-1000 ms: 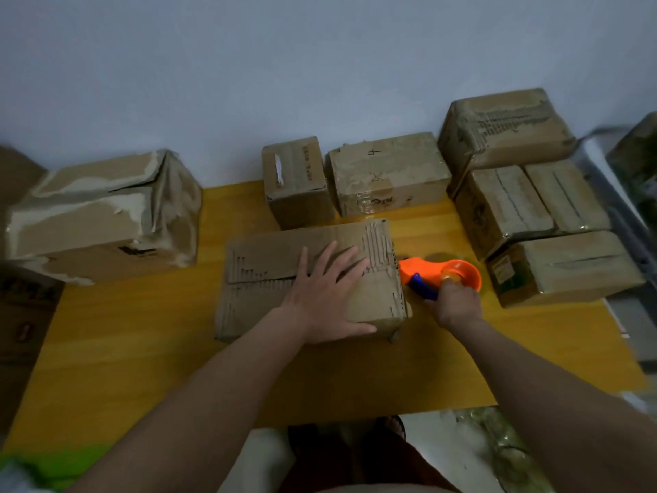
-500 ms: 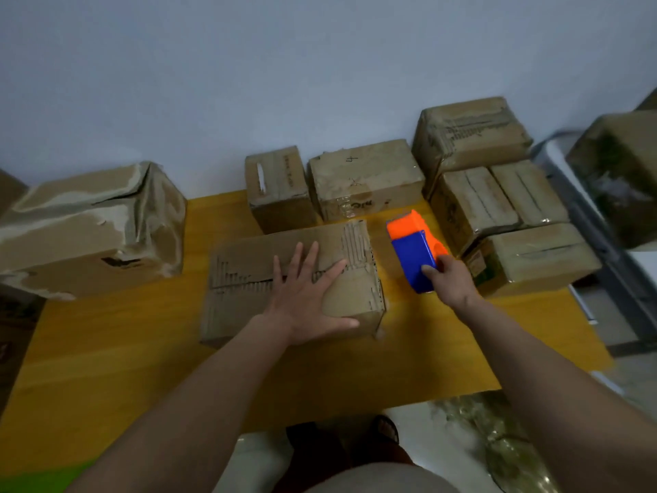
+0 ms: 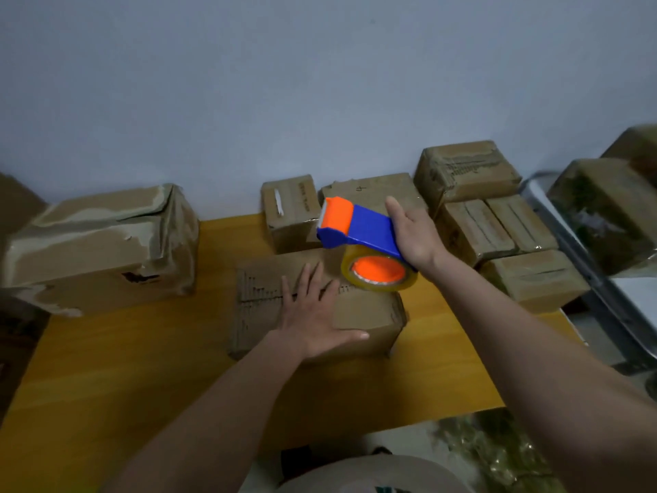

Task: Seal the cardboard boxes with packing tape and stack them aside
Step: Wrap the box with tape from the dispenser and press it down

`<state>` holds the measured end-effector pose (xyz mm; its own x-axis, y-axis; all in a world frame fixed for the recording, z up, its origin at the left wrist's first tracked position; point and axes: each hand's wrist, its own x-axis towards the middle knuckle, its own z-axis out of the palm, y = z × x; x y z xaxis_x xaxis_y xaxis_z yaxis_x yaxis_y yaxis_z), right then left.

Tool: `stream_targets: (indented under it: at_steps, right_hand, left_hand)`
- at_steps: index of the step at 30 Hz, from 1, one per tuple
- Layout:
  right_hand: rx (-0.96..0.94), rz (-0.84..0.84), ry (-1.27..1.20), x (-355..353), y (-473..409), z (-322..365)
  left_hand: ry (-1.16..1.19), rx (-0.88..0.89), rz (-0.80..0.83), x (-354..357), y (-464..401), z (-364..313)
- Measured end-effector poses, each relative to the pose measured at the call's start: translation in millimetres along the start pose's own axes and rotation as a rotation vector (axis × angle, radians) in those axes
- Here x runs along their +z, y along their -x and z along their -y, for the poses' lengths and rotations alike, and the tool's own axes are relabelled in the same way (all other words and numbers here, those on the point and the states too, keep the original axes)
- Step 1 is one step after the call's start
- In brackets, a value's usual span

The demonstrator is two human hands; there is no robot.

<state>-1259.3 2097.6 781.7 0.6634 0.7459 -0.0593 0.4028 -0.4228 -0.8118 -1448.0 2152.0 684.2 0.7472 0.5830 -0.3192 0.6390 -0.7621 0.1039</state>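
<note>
A flat, worn brown cardboard box (image 3: 316,300) lies in the middle of the yellow wooden table (image 3: 142,368), its top flaps closed and meeting along a dark seam. The outer paper is torn away in strips along that seam and at the left and right ends, so the ribbed corrugation shows through in rows of short ridges; the front wall is smoother and plain.

The person's left hand (image 3: 313,314) lies flat on the box top, fingers straight and spread apart, thumb stretched out along the front edge. The right hand (image 3: 414,236) holds a blue and orange plastic tape dispenser (image 3: 359,229) in the air above the box's far right corner; its fingers are wrapped under the blue handle, with the thumb straight up along the side. The orange head points left, and a glossy roll of clear packing tape (image 3: 378,274) on an orange hub hangs beneath (the tape looks yellowish against the cardboard).

Behind, against the pale blue-grey wall, stand two small brown boxes (image 3: 291,215) side by side, the right one partly hidden by the dispenser. To the right is a stack of shiny tape-wrapped boxes (image 3: 497,222), one perched on top of the others. At the left a large crumpled carton with wide tape bands (image 3: 103,243) sits on the table's corner, its lid dented.
</note>
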Motion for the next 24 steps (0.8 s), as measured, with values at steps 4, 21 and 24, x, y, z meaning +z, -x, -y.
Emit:
stream_targets:
  at_steps: [4,21,24]
  right_hand:
    - [-0.048,0.106,0.060,28.1,-1.1,9.8]
    - [-0.066,0.206,0.117,41.1,-4.3,6.1]
    - [-0.073,0.216,0.120,41.3,-4.9,6.3]
  left_hand:
    - [-0.012,0.024,-0.053,4.4,9.7,28.8]
    - [2.226,-0.603,0.088,-65.2,6.0,48.9]
    - [2.210,-0.565,0.065,-73.1,9.2,45.1]
